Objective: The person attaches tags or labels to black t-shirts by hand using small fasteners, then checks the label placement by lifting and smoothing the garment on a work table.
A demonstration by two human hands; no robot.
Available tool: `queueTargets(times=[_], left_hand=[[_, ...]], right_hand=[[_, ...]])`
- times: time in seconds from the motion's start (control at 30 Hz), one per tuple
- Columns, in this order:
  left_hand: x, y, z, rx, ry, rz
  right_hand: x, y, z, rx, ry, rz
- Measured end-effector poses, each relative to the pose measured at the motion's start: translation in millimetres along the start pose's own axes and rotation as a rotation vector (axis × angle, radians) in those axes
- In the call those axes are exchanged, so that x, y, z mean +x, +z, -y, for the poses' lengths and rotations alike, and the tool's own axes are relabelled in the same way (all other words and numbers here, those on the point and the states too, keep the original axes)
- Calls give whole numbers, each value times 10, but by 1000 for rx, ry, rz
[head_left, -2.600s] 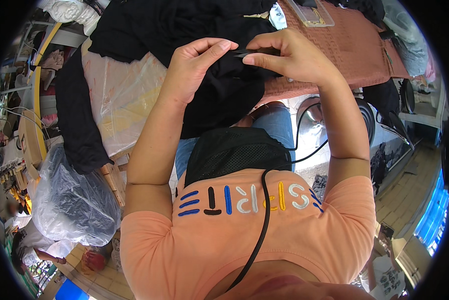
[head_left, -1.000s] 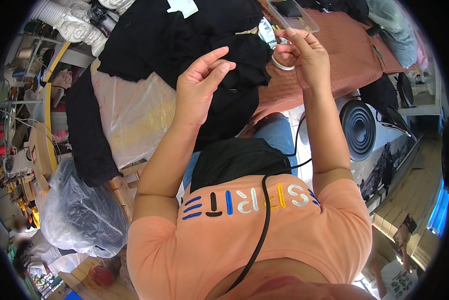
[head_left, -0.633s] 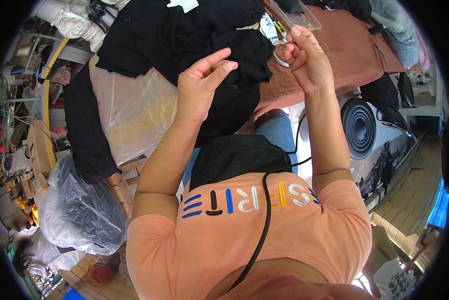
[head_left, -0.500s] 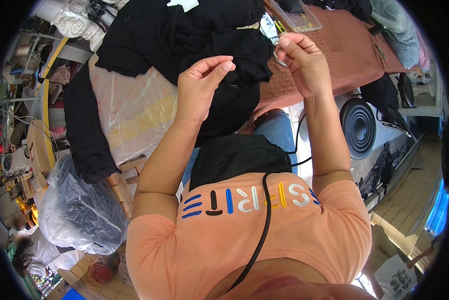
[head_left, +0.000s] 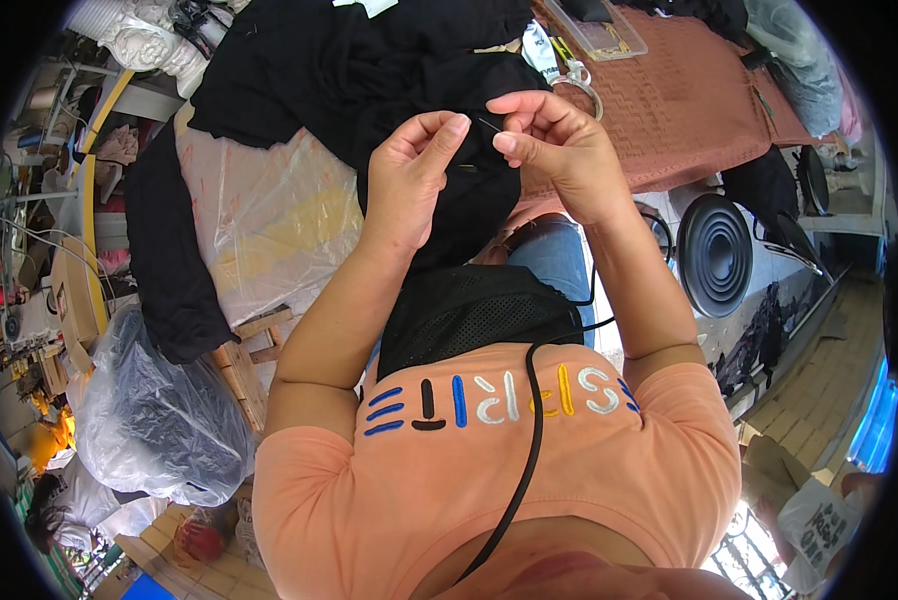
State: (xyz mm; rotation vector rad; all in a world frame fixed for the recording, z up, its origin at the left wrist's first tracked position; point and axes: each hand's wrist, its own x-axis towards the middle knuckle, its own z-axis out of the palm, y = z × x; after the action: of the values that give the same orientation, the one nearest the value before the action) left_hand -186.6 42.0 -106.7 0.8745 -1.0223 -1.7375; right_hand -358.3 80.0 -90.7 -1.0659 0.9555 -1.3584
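Note:
Both my hands are raised close together over a heap of black cloth (head_left: 299, 70). My left hand (head_left: 409, 165) has its thumb and forefinger pressed together; what the pinch holds, if anything, is too small to make out. Facing it, my right hand (head_left: 559, 150) grips a thin dark needle (head_left: 489, 125), which sticks out from between its fingers toward the left hand. No thread is plain to see. The black cloth lies on the worktable below, with a lower fold hanging behind my hands toward my lap.
Beyond my right hand are a white ring-like handle (head_left: 579, 75) and a clear plastic box (head_left: 609, 35) on a brown patterned cover (head_left: 669, 110). Clear sheeting (head_left: 269, 220) covers the table's left part. A ribbed black round seat (head_left: 714, 255) stands right; a clear plastic bag (head_left: 159, 420) sits left.
My right hand has come down and left from near the plastic box, closer to my left hand. The needle now shows at its fingers. My left hand has barely moved.

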Motion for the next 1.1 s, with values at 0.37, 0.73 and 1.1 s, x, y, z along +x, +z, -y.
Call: queueTargets(times=[0.37, 0.73, 1.1], left_hand=[[-77, 85, -49, -16, 29, 20], [-3, 27, -31, 593, 468, 24], [78, -37, -121, 837, 693, -13]], right_hand=[[26, 66, -28, -10, 45, 4], [33, 15, -57, -425, -205, -154], [14, 39, 43, -717, -340, -127]])
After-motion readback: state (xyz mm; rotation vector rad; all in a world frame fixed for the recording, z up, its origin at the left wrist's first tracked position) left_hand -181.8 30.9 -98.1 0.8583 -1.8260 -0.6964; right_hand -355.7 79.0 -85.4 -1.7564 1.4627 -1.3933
